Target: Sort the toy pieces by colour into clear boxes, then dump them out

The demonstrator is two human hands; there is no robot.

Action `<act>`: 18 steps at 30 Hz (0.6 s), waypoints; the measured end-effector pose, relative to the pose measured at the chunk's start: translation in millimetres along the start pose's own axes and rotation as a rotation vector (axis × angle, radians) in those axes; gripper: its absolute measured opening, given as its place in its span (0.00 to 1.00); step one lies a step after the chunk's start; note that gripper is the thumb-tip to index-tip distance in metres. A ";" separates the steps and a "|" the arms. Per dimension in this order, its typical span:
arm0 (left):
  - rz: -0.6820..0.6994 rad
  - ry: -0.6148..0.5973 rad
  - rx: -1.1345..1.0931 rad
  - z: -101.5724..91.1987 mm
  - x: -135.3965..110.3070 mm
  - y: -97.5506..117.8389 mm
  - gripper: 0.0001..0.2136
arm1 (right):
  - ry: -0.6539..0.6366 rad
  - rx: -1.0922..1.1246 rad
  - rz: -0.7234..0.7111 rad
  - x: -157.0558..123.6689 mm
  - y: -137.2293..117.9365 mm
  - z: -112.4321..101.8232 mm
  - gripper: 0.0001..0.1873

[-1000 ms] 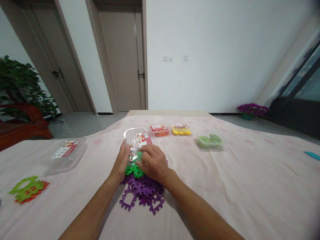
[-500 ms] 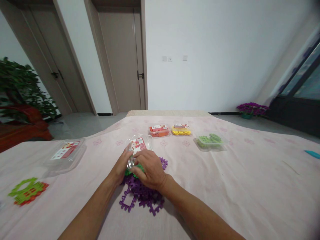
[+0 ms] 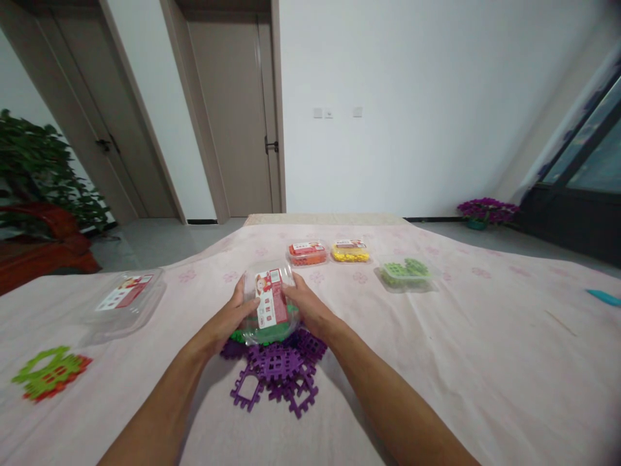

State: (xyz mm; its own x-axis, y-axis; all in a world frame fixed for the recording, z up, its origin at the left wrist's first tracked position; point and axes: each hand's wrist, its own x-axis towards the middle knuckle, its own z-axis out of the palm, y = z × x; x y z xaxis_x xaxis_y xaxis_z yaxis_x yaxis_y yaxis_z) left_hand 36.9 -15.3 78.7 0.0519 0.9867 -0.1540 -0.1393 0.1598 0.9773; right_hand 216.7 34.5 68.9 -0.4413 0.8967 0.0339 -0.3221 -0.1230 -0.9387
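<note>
Between my two hands is a clear plastic box [image 3: 272,310] with a red and white label and green pieces inside. My left hand [image 3: 233,318] grips its left side, the thumb on the lid. On the right side my right hand [image 3: 310,304] holds it, thumb over the label's edge. Some green pieces show at the box's lower left edge; I cannot tell whether they are inside. A heap of purple interlocking plastic pieces [image 3: 276,364] lies just in front of the box, partly hidden by it.
Farther back stand a box of orange-red pieces [image 3: 307,254], a box of yellow pieces [image 3: 350,252] and an open-looking box of light green pieces [image 3: 406,274]. At left lie a clear labelled box or lid [image 3: 129,301] and joined green and red pieces [image 3: 51,374]. A blue object [image 3: 604,298] lies far right.
My right hand has moved from on top of the box's front to its right side, uncovering the label. My left hand now rests along the left side.
</note>
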 end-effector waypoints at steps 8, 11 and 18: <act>0.010 -0.001 -0.114 9.2 -4.8 4.3 0.44 | 0.258 0.044 -0.086 -4.8 18.6 22.2 0.32; 0.029 0.041 -0.142 14.8 -1.6 -0.6 0.35 | 0.282 -0.020 -0.143 -4.0 27.3 20.6 0.31; 0.085 0.113 -0.038 21.0 1.8 -6.7 0.33 | 0.303 -0.224 -0.204 4.2 11.5 -3.1 0.33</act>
State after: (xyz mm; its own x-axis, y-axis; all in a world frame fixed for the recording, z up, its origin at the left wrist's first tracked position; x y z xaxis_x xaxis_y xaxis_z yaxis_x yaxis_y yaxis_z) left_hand 58.7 -15.2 74.9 -0.0731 0.9934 -0.0881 -0.1758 0.0741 0.9816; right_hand 213.7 38.2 57.2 -0.1103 0.9817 0.1554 -0.1731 0.1350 -0.9756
